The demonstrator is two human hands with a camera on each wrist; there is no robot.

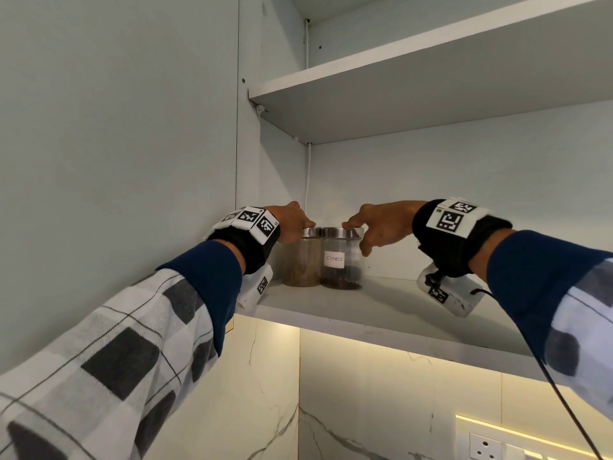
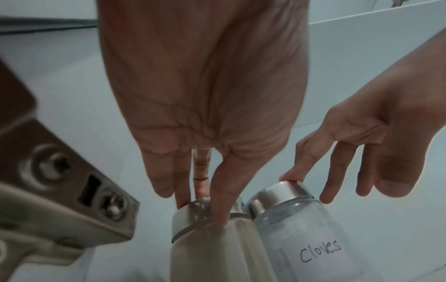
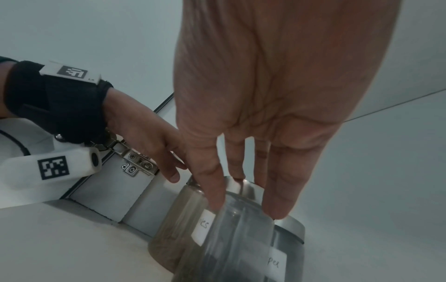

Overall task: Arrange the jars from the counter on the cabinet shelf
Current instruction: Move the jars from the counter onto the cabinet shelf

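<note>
Two steel-lidded glass jars stand touching in the back left corner of the lower cabinet shelf [image 1: 381,303]. The left jar [image 1: 301,260] holds brownish spice; my left hand [image 1: 295,224] is over it, fingertips [image 2: 222,209] gripping its lid [image 2: 188,215]. The jar labelled "Cloves" [image 1: 341,260] stands to its right. My right hand [image 1: 361,227] touches its lid [image 2: 280,192] with one fingertip, the other fingers hanging loose and spread. In the right wrist view a third lidded jar [image 3: 289,246] with a partly read label shows just beyond the Cloves jar [image 3: 231,238].
An upper shelf [image 1: 398,104] hangs above the jars. The open cabinet door [image 1: 116,127] and its metal hinge [image 2: 72,190] are close on the left. A thin white cable [image 1: 307,180] runs down the back corner. Marble wall and a socket [image 1: 484,448] lie below.
</note>
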